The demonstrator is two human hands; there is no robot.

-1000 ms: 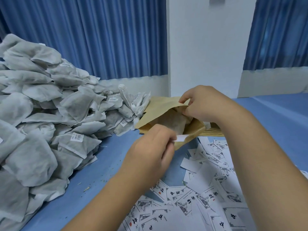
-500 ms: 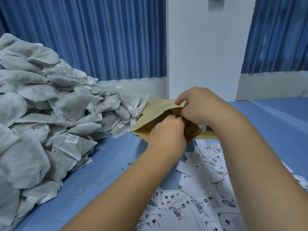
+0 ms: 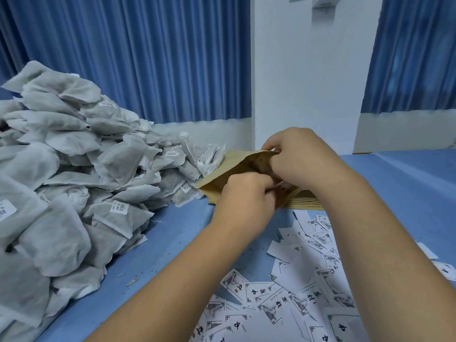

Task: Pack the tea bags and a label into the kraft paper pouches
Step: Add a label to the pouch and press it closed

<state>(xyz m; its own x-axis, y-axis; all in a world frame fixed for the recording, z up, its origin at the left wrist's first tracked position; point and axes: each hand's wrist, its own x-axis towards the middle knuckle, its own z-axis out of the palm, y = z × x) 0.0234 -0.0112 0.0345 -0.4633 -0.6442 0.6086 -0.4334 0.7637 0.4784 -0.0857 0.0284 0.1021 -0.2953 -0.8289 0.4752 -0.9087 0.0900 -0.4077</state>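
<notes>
A kraft paper pouch [image 3: 237, 166] lies tilted on a stack of flat pouches [image 3: 306, 204] at the table's middle. My right hand [image 3: 301, 156] grips the pouch's upper mouth edge. My left hand [image 3: 246, 196] is curled at the mouth, its fingertips inside and hidden. The white label it carried is out of sight. A big heap of grey tea bags [image 3: 74, 183] fills the left side. Loose printed labels [image 3: 291, 299] are scattered in front of me.
The blue table [image 3: 172, 233] runs between the tea bag heap and the labels. A white pillar [image 3: 303, 75] and blue curtains [image 3: 148, 58] stand behind. Open blue surface lies at the far right [image 3: 407, 183].
My left hand moved up from in front of the pouch, carrying a white label, to the pouch mouth. The label went out of sight. My right hand kept holding the mouth.
</notes>
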